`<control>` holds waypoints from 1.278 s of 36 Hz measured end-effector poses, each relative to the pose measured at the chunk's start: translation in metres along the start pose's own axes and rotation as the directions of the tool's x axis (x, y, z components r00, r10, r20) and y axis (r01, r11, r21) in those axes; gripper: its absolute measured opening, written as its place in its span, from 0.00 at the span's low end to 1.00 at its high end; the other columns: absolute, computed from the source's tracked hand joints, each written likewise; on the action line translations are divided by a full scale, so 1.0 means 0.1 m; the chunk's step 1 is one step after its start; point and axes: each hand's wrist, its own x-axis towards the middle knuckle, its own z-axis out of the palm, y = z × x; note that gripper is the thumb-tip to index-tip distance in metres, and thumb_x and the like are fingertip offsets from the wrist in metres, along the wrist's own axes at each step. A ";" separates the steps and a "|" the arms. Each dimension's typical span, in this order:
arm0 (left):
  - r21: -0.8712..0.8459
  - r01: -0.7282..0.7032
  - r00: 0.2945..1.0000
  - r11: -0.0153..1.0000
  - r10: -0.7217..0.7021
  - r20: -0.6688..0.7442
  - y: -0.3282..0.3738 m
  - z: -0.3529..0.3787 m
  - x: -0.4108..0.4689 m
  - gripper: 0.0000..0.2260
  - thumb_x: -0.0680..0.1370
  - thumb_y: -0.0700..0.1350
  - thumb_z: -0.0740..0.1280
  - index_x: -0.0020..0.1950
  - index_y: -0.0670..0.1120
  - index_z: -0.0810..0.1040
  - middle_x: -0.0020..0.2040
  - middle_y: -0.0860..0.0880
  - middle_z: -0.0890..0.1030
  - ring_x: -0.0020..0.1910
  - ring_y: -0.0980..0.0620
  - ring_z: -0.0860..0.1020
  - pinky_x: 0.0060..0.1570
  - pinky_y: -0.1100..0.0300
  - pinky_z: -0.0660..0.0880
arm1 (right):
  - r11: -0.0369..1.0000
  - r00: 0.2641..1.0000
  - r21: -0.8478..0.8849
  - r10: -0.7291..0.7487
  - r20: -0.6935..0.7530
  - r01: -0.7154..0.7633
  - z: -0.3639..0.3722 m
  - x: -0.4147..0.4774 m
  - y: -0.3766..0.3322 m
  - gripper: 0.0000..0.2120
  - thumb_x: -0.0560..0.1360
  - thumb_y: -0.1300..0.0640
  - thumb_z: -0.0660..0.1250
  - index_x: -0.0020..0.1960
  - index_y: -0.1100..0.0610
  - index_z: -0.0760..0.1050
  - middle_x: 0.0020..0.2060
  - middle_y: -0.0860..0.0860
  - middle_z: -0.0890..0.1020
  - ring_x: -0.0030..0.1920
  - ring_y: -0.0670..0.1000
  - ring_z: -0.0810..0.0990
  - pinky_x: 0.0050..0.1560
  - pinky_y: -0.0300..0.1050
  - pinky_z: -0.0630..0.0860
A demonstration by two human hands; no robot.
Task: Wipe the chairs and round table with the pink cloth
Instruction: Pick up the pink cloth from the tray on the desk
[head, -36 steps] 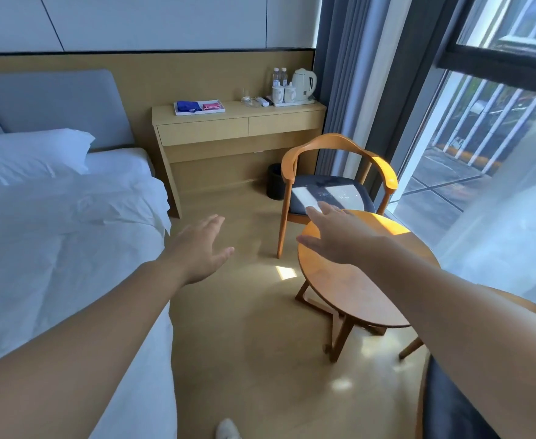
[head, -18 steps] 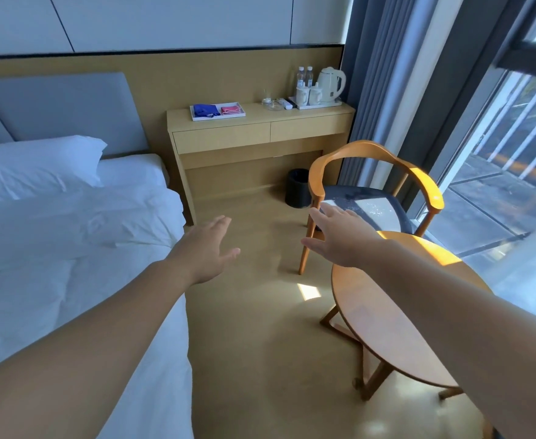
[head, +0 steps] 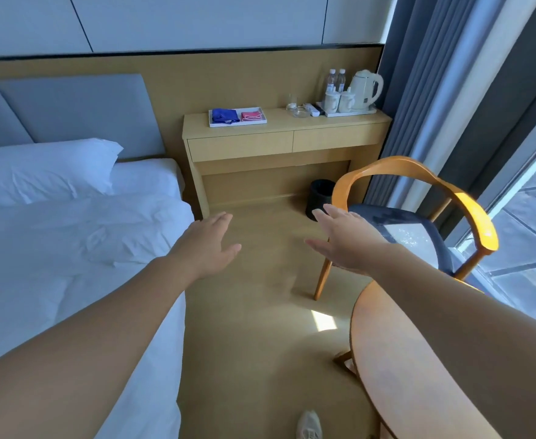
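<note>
A folded pink cloth lies beside a blue cloth on a white tray on the far wooden desk. A wooden armchair with a dark blue seat stands at the right. The round wooden table shows at the lower right, partly hidden by my right arm. My left hand and my right hand reach forward over the floor with straight fingers, both empty and far from the cloth.
A bed with white linen fills the left side. A black bin stands under the desk. A kettle, cups and bottles sit on the desk's right end. Curtains and a window line the right. My shoe is on the floor.
The view has turned left and moved closer to the desk. The table and chair have slid toward the right edge. Both hands stay outstretched and empty.
</note>
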 end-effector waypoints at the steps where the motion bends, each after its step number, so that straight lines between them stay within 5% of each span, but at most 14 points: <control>1: 0.004 0.006 1.000 1.000 -0.006 -0.002 0.02 0.00 0.13 0.30 0.79 0.57 0.60 0.77 0.48 0.55 0.77 0.51 0.57 0.73 0.44 0.59 0.70 0.51 0.60 | 1.000 1.000 -0.002 -0.008 0.003 0.008 -0.01 0.12 0.08 0.33 0.79 0.37 0.56 0.77 0.53 0.56 0.74 0.54 0.63 0.72 0.57 0.64 0.71 0.53 0.62; 22: -0.005 0.131 0.991 0.991 -0.131 -0.038 -0.19 -0.01 1.76 0.29 0.78 0.56 0.60 0.76 0.47 0.57 0.74 0.49 0.63 0.67 0.43 0.66 0.64 0.53 0.64 | 0.996 0.993 -0.001 -0.093 0.066 0.094 -0.07 2.01 0.90 0.34 0.79 0.35 0.55 0.78 0.52 0.55 0.76 0.55 0.60 0.75 0.57 0.60 0.74 0.53 0.58; 32: 0.009 0.099 0.994 0.995 -0.099 -0.040 -0.84 -0.14 2.62 0.29 0.79 0.56 0.60 0.76 0.46 0.57 0.76 0.49 0.61 0.71 0.44 0.63 0.67 0.53 0.61 | 0.995 0.990 -0.014 -0.096 0.105 0.098 0.02 3.07 0.74 0.34 0.79 0.36 0.54 0.78 0.53 0.53 0.77 0.55 0.58 0.77 0.55 0.56 0.75 0.52 0.54; 39: 0.011 0.059 0.998 0.998 -0.059 -0.028 -1.50 -0.34 3.43 0.24 0.79 0.55 0.61 0.72 0.45 0.63 0.70 0.47 0.68 0.64 0.43 0.68 0.64 0.52 0.65 | 0.999 0.990 -0.022 -0.042 0.133 0.045 -0.03 3.99 0.49 0.34 0.80 0.37 0.54 0.78 0.54 0.53 0.78 0.56 0.57 0.77 0.55 0.56 0.75 0.51 0.53; 46: -0.015 0.025 0.999 1.000 -0.025 -0.038 -2.00 -0.45 4.07 0.29 0.79 0.55 0.60 0.76 0.45 0.57 0.76 0.49 0.60 0.72 0.46 0.60 0.68 0.55 0.57 | 1.000 0.990 -0.013 0.011 0.139 -0.009 -0.06 4.68 0.31 0.34 0.80 0.37 0.53 0.79 0.53 0.52 0.78 0.55 0.55 0.77 0.55 0.54 0.75 0.51 0.53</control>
